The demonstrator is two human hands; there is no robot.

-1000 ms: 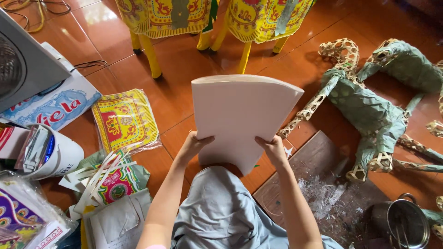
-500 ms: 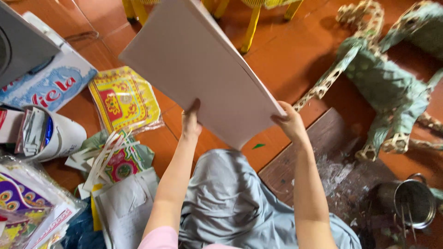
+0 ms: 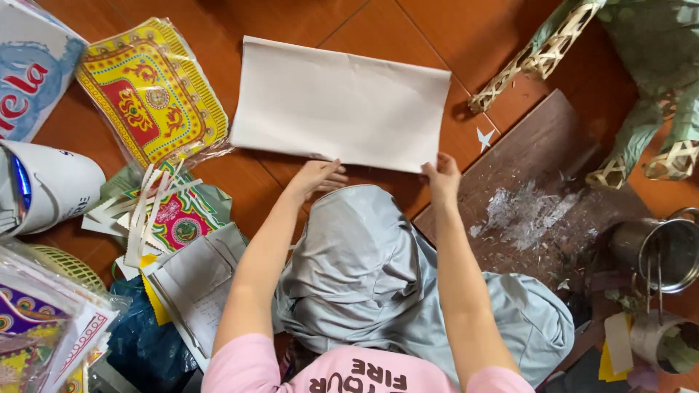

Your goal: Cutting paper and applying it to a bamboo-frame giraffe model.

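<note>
A large sheet of plain white-grey paper lies flat on the red-brown tiled floor in front of my knees. My left hand rests at its near edge, fingers spread along the paper. My right hand pinches the sheet's near right corner. My legs in grey trousers are folded under me, just behind both hands.
A yellow-and-red printed packet lies left of the sheet, with white paper strips below it. A dark wooden board with white scraps lies to the right, beside a bamboo-framed green figure. Metal pots stand at far right.
The sheet was held upright, curved, in both hands. It has come down and now lies flat on the floor, with both hands at its near edge.
</note>
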